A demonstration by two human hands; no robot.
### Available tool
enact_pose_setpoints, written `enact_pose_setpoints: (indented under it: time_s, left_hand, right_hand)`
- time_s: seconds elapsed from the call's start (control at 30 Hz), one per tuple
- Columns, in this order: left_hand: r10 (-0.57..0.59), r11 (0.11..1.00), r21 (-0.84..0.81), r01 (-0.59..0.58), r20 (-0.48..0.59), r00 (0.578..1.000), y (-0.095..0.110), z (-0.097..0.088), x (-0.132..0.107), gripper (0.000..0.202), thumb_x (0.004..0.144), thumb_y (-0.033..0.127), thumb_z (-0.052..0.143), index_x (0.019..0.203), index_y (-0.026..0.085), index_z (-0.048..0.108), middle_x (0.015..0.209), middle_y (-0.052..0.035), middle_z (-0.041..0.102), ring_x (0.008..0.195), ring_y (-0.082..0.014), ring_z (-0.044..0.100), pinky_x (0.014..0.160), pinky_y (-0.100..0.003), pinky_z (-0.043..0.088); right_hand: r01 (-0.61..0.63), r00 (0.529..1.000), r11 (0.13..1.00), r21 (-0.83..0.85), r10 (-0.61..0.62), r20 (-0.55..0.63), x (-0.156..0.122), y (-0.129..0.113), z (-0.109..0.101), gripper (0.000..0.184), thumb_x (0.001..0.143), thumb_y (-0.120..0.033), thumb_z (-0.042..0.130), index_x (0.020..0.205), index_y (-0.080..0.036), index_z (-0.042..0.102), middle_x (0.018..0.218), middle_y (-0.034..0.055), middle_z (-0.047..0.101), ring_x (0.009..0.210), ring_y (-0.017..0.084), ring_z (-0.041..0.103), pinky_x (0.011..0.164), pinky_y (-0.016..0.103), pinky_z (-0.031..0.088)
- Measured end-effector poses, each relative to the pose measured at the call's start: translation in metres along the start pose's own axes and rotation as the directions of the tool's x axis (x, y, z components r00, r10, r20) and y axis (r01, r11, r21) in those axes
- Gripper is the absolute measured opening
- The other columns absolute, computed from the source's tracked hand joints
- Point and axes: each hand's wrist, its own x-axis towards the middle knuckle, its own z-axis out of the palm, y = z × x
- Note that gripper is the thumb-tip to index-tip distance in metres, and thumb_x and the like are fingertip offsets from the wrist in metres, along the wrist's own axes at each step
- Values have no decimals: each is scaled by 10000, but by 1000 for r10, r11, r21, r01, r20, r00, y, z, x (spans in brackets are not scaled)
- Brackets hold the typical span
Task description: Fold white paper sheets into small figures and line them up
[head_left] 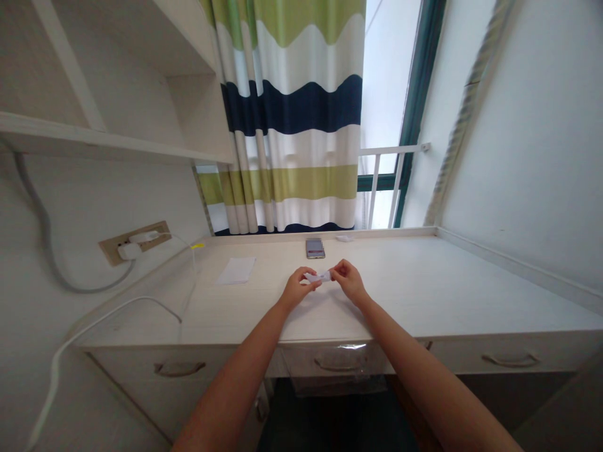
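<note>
**Quietly, a shared pinch**

We face a white desk (424, 295), with a striped curtain (292, 113) hanging at its twelve o'clock. Our left hand (296, 290) and right hand (348, 280) meet just above the desk's middle, each closed in a fingertip pinch. A white paper sheet (237, 270) lies flat at ten o'clock from them, a phone (315, 247) at twelve. Between our fingertips sits the small paper slip (318, 275), the left hand gripping its nine o'clock end and the right its three o'clock end.

Folds on paper scrap (318, 275) between fingers (307, 285): too small to make out. At counter (424, 295) far edge, small white object (344, 238): unidentifiable. Both forearms (245, 376) cut off at picture's bottom.
</note>
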Motion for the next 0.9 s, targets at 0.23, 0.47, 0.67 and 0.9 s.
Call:
enact_pose_setpoints:
  time_s: [0.23,0.47,0.67,0.9]
  left_hand:
    - [-20,985,174,15,27,999,3,-4,-2,304,590,341,639,816,144,589,643,-15,595,544,-98,537,516,-201,428]
    - [-2,995,95,-6,79,997,1,-5,-3,325,596,315,644,858,130,592,651,-36,621,573,-115,575,541,-201,436]
    - [-60,991,124,48,89,994,-2,-4,-2,308,585,315,646,814,113,608,612,-37,620,541,-121,577,521,-212,447]
    - [-66,997,31,65,21,998,-2,-3,2,249,600,290,624,767,105,621,817,-78,631,602,-117,572,559,-238,482]
  right_hand:
    - [10,1000,1000,9,-10,-12,-1,-3,1,238,623,-339,586,599,-195,398,544,-36,508,512,102,482,519,252,399]
    - [26,1000,999,22,-27,15,1,2,0,225,630,-308,585,605,-191,395,560,-39,496,525,96,474,522,240,386]
    - [51,998,999,2,-51,22,1,4,-1,195,636,-287,574,620,-186,408,563,-47,486,520,89,462,515,230,378]
    - [32,999,998,60,-35,42,0,-2,1,204,648,-332,565,669,-191,419,587,-45,505,535,87,477,523,223,398]
